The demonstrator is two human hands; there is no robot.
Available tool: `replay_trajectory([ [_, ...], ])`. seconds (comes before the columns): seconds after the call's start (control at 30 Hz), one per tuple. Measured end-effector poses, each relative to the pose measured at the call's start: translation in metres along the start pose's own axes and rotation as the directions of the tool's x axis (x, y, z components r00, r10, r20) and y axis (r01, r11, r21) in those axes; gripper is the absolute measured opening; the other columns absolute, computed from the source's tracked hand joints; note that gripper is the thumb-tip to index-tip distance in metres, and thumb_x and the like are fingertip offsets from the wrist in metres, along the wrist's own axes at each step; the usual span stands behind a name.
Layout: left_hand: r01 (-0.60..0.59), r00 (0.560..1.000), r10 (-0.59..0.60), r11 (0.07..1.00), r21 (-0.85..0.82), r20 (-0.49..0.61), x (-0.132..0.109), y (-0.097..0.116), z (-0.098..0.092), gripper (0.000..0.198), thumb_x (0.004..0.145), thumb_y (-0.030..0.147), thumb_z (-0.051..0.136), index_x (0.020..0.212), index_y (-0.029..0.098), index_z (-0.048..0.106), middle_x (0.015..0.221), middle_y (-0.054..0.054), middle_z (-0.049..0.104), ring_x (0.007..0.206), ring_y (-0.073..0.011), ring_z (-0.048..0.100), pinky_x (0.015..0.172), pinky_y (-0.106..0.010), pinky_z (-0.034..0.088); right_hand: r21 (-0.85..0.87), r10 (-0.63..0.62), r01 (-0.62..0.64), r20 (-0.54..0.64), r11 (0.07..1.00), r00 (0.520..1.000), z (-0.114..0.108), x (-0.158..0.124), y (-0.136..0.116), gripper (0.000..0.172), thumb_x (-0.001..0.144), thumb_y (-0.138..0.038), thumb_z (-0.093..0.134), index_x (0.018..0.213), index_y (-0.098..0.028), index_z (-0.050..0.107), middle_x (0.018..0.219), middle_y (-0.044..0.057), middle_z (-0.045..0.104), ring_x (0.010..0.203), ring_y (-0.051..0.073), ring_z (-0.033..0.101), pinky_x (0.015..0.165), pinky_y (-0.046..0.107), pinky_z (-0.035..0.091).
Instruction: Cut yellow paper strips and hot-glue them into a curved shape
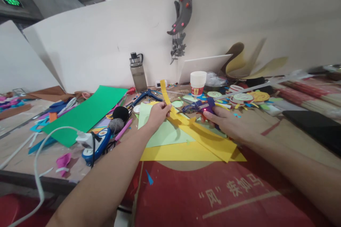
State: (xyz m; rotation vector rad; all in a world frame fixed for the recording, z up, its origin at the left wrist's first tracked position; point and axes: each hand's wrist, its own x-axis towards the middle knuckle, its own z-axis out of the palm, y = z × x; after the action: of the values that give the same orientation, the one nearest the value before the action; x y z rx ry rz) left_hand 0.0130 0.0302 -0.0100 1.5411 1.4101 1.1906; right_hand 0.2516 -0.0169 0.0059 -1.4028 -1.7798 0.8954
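My left hand (158, 114) pinches a yellow strip (183, 122), which bends upward past the fingers at one end. In my right hand (222, 120) is a blue hot glue gun (198, 106) with a small red light and a clear glue stick (239, 90) out of its back. The nozzle points left and sits close to the strip; whether it touches cannot be made out. Beneath lie a pale green sheet (160, 133) and a larger yellow sheet (165, 153).
A green sheet (87, 113), a blue power strip (97, 145) with a white plug, and yarn balls lie on the left. Behind stand a water bottle (138, 72) and stacked paper cups (198, 83). Round decorated pieces (242, 98) and a black flat object (314, 126) are at right.
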Motion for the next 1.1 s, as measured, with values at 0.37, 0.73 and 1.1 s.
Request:
replay_trajectory([
  [0.37, 0.015, 0.999, -0.008, 0.985, -0.174, 0.042, 0.003, -0.002, -0.001, 0.028, 0.073, 0.041, 0.062, 0.064, 0.016, 0.054, 0.050, 0.003, 0.051, 0.041, -0.0053, 0.041, 0.041, -0.019, 0.027, -0.011, -0.036, 0.036, -0.034, 0.999, 0.999, -0.003, 0.000, 0.000, 0.041, 0.081, -0.058, 0.047, 0.068, -0.020, 0.056, 0.054, -0.001, 0.045, 0.049, 0.012, 0.039, 0.045, 0.026, 0.030],
  [0.73, -0.003, 0.999, -0.017, 0.925, -0.380, -0.049, 0.006, -0.002, -0.002, 0.028, 0.071, 0.036, 0.066, 0.061, 0.016, 0.049, 0.046, 0.005, 0.045, 0.040, -0.0045, 0.036, 0.041, -0.020, 0.023, 0.068, 0.024, -0.018, -0.088, 0.998, 0.996, -0.006, -0.005, -0.005, 0.040, 0.081, -0.058, 0.046, 0.066, -0.021, 0.047, 0.054, -0.001, 0.046, 0.047, 0.011, 0.038, 0.044, 0.026, 0.029],
  [1.1, -0.042, 0.993, 0.081, 0.928, -0.370, 0.089, -0.002, 0.002, 0.000, 0.033, 0.070, 0.044, 0.069, 0.064, 0.015, 0.053, 0.049, 0.004, 0.048, 0.043, -0.0043, 0.038, 0.044, -0.019, 0.025, 0.021, -0.024, 0.024, 0.040, 1.000, 0.999, -0.003, -0.003, 0.000, 0.040, 0.082, -0.054, 0.046, 0.075, -0.018, 0.060, 0.056, -0.002, 0.046, 0.046, 0.009, 0.036, 0.041, 0.023, 0.026],
])
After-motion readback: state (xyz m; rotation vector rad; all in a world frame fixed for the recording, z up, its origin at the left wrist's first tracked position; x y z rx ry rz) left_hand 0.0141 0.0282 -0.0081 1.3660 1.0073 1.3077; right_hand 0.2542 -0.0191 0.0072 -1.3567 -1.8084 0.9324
